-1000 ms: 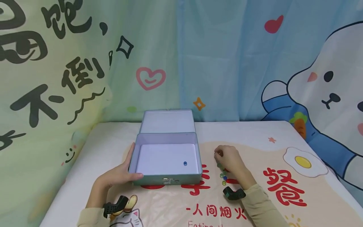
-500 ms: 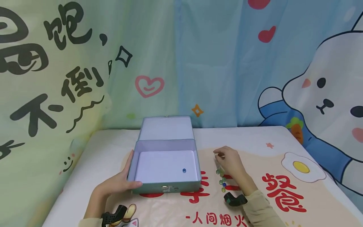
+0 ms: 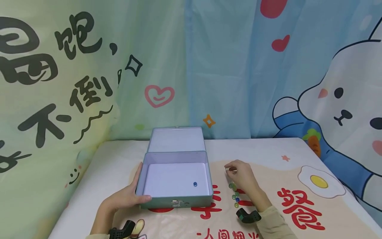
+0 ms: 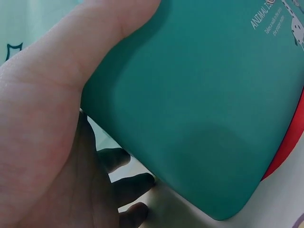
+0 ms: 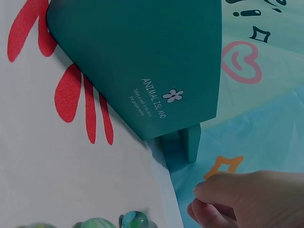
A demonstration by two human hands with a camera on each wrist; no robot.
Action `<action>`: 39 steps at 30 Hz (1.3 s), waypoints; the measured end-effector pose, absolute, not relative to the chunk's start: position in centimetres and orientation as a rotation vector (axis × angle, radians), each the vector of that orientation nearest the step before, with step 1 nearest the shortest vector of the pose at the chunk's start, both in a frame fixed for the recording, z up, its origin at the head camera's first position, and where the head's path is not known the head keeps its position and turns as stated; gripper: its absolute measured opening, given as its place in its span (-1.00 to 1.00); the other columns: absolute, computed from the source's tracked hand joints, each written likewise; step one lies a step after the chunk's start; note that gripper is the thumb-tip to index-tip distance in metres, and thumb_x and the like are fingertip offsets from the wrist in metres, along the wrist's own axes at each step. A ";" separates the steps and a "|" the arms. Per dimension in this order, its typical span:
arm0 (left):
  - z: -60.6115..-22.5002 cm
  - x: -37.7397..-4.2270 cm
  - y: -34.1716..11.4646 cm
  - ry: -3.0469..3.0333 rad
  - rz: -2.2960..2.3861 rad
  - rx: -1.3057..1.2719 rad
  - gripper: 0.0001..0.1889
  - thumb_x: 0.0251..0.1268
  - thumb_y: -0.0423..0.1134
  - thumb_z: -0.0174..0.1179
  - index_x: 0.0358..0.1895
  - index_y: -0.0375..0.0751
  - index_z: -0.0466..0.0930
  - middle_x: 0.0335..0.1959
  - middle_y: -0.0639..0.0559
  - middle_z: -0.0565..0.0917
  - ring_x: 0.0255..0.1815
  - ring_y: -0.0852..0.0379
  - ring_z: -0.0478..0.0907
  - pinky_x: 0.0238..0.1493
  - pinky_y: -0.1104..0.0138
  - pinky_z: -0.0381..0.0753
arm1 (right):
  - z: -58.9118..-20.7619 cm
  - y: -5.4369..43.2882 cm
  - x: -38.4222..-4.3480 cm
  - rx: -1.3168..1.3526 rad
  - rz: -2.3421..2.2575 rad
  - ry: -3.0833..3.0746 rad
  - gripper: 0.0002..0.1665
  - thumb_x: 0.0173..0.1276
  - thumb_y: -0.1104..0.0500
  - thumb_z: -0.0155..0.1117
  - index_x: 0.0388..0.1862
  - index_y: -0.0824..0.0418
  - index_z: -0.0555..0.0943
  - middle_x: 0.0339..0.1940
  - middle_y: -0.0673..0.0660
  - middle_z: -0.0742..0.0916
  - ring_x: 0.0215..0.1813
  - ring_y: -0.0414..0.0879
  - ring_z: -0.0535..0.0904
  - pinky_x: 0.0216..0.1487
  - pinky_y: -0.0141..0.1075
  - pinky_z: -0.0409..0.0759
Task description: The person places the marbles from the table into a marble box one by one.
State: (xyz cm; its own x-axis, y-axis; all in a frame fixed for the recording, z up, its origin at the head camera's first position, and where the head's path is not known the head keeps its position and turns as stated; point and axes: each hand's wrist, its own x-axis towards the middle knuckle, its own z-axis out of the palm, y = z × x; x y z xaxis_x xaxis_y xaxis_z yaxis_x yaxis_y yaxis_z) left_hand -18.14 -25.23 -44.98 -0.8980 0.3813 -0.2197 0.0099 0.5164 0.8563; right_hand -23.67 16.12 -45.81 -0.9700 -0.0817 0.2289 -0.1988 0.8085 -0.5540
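Note:
An open green tin box point(image 3: 176, 202) with a pale interior stands mid-table, its lid point(image 3: 176, 139) tilted back. One blue marble point(image 3: 195, 184) lies on its floor. My left hand point(image 3: 128, 196) grips the box's near left corner, thumb on the front wall and fingers along the left side. To the right of the box, my right hand point(image 3: 241, 174) holds its thumb and fingertips together; a small pale bit, seemingly a marble, shows at the tips, mostly hidden. Under and before this hand runs a line of green and blue marbles point(image 3: 236, 205).
A printed cloth point(image 3: 259, 149) with red characters and a fried egg covers the table. Behind the far edge hangs a printed curtain point(image 3: 223, 66). A black wrist camera point(image 3: 248, 216) sits on the right wrist, beside the near marbles.
The head view has tilted up, so everything sits lower in it. Both hands stay nearly in place; the right fingertips shift slightly. The box and its marble have not moved.

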 end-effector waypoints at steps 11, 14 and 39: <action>-45.0 -18.0 -25.7 2.398 1.314 0.305 0.26 0.11 -0.06 0.32 0.42 0.27 -0.74 0.52 -0.22 -0.49 0.41 -0.33 -0.01 0.33 -0.19 0.10 | -46.1 15.6 -23.6 0.283 0.882 -2.780 -0.89 0.14 0.27 0.39 -0.31 0.21 0.71 -0.31 0.09 0.73 -0.23 -0.03 0.68 -0.16 -0.18 0.67; -44.9 -18.2 -25.7 2.421 1.295 0.320 0.26 0.10 -0.04 0.32 0.42 0.30 -0.74 0.52 -0.21 -0.49 0.41 -0.34 0.00 0.32 -0.20 0.12 | -46.0 15.7 -23.6 0.293 0.896 -2.763 -0.89 0.15 0.27 0.39 -0.31 0.23 0.71 -0.31 0.11 0.73 -0.24 -0.02 0.69 -0.17 -0.18 0.67; -45.5 -19.1 -26.1 2.402 1.362 0.356 0.24 0.11 -0.05 0.32 0.41 0.37 -0.72 0.53 -0.05 -0.51 0.51 -0.21 -0.23 0.39 -0.20 -0.03 | -45.6 15.0 -23.6 0.280 0.877 -2.794 -0.78 0.23 0.24 0.33 -0.14 0.24 0.72 -0.14 0.20 0.73 -0.12 0.06 0.67 -0.07 -0.10 0.64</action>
State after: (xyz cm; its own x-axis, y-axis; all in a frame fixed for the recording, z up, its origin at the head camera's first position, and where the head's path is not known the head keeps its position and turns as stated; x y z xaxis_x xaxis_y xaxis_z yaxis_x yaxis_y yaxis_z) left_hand -19.05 -26.06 -45.51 -0.9051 0.3848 -0.1811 0.0422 0.5049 0.8621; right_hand -23.56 14.99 -45.62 -0.9621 -0.1201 0.2448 -0.2385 0.8060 -0.5417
